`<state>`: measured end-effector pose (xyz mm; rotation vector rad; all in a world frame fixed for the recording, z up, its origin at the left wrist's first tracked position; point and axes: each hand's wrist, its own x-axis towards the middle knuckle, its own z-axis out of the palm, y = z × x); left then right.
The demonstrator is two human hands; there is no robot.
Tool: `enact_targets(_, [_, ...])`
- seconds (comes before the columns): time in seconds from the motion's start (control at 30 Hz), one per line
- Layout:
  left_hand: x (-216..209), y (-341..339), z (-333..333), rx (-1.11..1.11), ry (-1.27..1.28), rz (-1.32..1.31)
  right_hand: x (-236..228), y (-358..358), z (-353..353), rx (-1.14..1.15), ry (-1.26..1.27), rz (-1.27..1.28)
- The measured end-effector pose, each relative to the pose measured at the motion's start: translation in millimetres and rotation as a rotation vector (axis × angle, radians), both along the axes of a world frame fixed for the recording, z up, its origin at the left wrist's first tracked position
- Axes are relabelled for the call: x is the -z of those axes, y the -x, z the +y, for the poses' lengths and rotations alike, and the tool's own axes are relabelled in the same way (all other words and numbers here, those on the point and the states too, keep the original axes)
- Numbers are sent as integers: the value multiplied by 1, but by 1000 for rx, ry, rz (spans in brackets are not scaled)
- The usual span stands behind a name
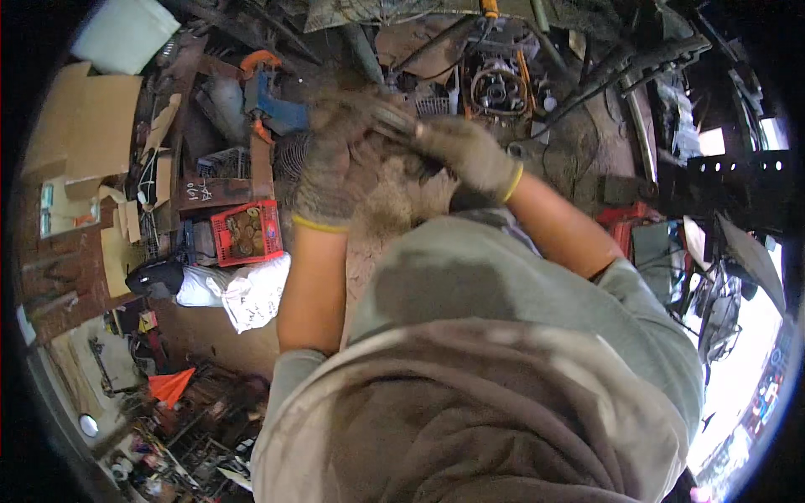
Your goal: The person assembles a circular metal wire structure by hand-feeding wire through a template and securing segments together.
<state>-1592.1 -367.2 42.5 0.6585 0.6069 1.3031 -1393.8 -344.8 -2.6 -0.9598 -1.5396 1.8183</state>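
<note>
Both my hands wear dirty grey work gloves with yellow cuffs and are held close together in front of me. My right hand (471, 156) is closed around one end of a metal bar-like tool (392, 118). The tool slants up and left toward my left hand (329, 163). That hand looks curled, its fingers dark and partly smeared by motion. What lies in it, beneath the tool, cannot be made out. Below the hands, my knees and the dusty ground (394, 189) show in part.
Ahead lies an opened mechanical housing (501, 88) with an orange-edged rim. A blue and orange clamp-like tool (270, 102) is at the far left. Nearer on the left are a red crate (246, 233) with round parts, a white sack (251, 289) and cardboard (101, 126). Metal bars (625, 71) stretch across the far right.
</note>
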Motion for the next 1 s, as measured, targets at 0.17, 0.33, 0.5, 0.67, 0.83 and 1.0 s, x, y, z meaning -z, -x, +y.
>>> enact_targets(0.17, [-10, 38, 72, 24, 147, -57, -17, 27, 77, 17, 40, 132])
enact_targets(0.33, [-3, 79, 148, 54, 146, -29, -38, 49, 146, 20, -232, -137])
enact_targets(0.5, [-25, 96, 193, 151, 103, -167, -26, 58, 212, 74, -20, 176])
enact_targets(0.67, [-33, 117, 235, 245, 77, -172, -29, 52, 243, 28, 168, 455])
enact_targets(0.83, [-35, 135, 282, 127, 45, -210, -28, 25, 267, 91, 271, 708])
enact_targets(1.0, [-36, 148, 331, 451, 7, -141, -29, 42, 273, 360, 219, 584])
